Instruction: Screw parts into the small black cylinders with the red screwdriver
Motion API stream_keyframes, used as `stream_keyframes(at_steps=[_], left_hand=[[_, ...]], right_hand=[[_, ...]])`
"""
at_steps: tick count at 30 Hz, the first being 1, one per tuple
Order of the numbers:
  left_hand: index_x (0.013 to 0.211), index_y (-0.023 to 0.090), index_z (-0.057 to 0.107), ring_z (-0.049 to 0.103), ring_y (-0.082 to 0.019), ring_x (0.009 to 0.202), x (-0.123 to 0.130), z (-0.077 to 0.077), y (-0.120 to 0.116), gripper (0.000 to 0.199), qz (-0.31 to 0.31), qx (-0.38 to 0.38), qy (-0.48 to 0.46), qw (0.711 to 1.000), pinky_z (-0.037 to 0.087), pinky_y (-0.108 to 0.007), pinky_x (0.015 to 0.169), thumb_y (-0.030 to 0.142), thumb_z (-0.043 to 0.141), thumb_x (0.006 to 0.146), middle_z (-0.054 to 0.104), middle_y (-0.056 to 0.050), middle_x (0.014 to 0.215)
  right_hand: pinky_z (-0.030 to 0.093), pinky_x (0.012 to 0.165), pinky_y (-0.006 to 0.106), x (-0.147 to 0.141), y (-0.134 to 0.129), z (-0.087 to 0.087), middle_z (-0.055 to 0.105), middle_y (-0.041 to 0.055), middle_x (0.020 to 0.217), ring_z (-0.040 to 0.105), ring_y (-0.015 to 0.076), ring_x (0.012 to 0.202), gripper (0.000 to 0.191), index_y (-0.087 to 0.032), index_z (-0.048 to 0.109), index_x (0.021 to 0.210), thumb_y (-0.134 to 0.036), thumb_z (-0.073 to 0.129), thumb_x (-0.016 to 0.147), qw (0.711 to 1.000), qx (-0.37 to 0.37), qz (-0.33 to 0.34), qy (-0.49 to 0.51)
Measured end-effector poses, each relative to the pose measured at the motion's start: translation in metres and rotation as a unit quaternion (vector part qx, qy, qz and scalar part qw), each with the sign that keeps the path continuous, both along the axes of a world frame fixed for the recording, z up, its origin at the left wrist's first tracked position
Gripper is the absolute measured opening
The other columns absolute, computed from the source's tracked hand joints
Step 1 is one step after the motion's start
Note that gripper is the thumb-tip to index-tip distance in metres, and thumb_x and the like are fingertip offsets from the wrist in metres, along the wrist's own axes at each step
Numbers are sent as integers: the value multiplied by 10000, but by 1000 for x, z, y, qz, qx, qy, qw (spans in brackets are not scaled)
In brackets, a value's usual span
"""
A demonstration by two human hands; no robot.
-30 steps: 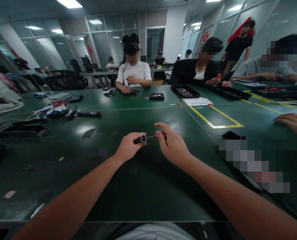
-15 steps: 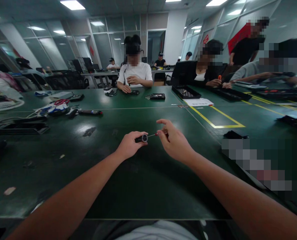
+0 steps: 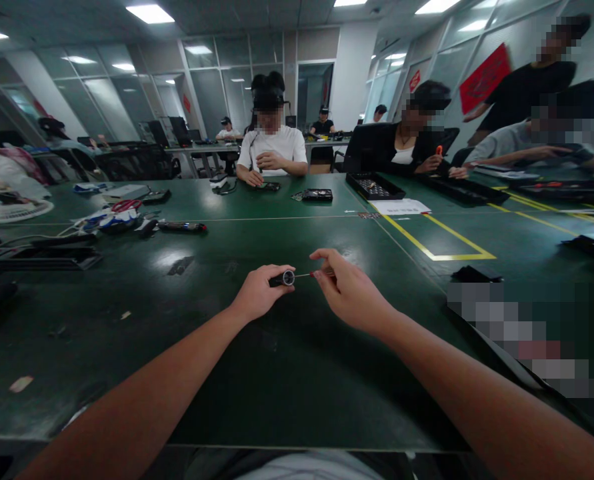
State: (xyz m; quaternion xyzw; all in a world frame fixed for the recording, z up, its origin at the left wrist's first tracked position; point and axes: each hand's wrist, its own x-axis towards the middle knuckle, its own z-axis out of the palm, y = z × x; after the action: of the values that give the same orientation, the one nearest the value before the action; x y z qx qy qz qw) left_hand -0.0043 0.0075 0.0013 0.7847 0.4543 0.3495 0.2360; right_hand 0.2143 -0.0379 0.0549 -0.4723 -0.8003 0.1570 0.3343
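My left hand (image 3: 258,291) is closed round a black cylindrical object (image 3: 287,278) with a round, pale-rimmed end, held above the green table (image 3: 287,387). Just right of it, my right hand (image 3: 349,287) pinches a thin screwdriver (image 3: 311,275) with a red part near the fingertips. The screwdriver's metal shaft points left and its end meets the side of the cylinder. My right index finger is raised off the tool. Most of the cylinder and of the screwdriver's handle is hidden by my fingers.
Left on the table lie a dark pen-like tool (image 3: 181,227), red scissors (image 3: 127,205), cables and a black tray (image 3: 41,257). Farther off are a small black device (image 3: 317,195), a compartment tray (image 3: 374,187) and a white paper (image 3: 407,207). Several people sit around.
The view has shifted slightly. My right index finger has lowered a little, with both hands keeping their hold. At the back right, the standing person has moved right, uncovering more of a red sign.
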Motion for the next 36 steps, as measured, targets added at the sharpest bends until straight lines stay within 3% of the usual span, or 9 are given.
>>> stream_keyframes(at_steps=[2,5,8,11,16,21,27,33,36], left_hand=[[1200,283,711,652,-230,1064,-3,-1,3,392,15,1,-18,1000,465,-414,1011,218,772,819,727,-29,1112],[1214,281,704,648,-236,1089,-8,0,7,392,32,13,-28,999,455,-432,1039,231,762,829,722,-38,1140],[1214,283,702,640,-233,1117,-10,3,8,396,32,42,-27,998,446,-428,1055,221,763,828,719,-36,1163],[1202,273,704,639,-230,1124,-10,5,7,391,31,51,-21,998,445,-417,1052,201,767,823,719,-36,1168],[1195,247,702,646,-227,1107,-12,8,7,380,47,49,-23,997,454,-404,1033,178,759,825,722,-42,1155],[1200,268,703,637,-231,1132,-12,10,6,383,36,60,-2,998,452,-414,1039,197,765,829,719,-38,1178],[1209,286,699,632,-231,1117,-12,7,5,401,24,61,14,998,458,-411,1017,205,774,824,719,-31,1168],[1212,291,700,637,-235,1086,-11,7,5,391,24,55,13,998,460,-414,988,222,766,833,724,-33,1146],[1207,290,703,641,-239,1063,-9,7,2,389,24,48,21,998,464,-413,963,228,773,829,730,-32,1127]], right_hand=[[451,737,331,0,-1,-1,692,66,899,645,210,830,282,-166,537,1242,-260,442,994,1000,-5,11,-7],[432,703,335,-2,1,-4,696,60,861,652,224,807,299,-192,579,1175,-364,372,1042,999,-19,-25,-17],[399,654,321,-5,2,-7,686,42,812,645,213,735,293,-213,604,1105,-345,348,1050,999,-14,-49,-15],[377,608,299,-7,2,-10,636,0,717,593,182,626,193,-208,566,1139,-266,441,1005,1000,-13,-28,-3],[405,660,300,-8,0,-14,656,17,801,604,181,708,131,-203,555,1078,-256,503,969,1000,-11,17,1],[392,636,308,-8,4,-17,693,40,826,636,196,704,281,-210,585,1104,-340,343,1043,999,-27,-35,7],[361,552,295,-9,2,-16,602,-27,649,554,171,540,202,-203,543,1135,-298,489,966,998,-15,-61,28],[439,633,304,-7,3,-16,660,17,791,623,183,691,90,-220,561,981,-293,564,929,995,-8,-43,91],[415,612,306,-6,3,-15,637,13,757,605,184,670,213,-222,585,971,-388,456,999,995,-17,-44,91]])
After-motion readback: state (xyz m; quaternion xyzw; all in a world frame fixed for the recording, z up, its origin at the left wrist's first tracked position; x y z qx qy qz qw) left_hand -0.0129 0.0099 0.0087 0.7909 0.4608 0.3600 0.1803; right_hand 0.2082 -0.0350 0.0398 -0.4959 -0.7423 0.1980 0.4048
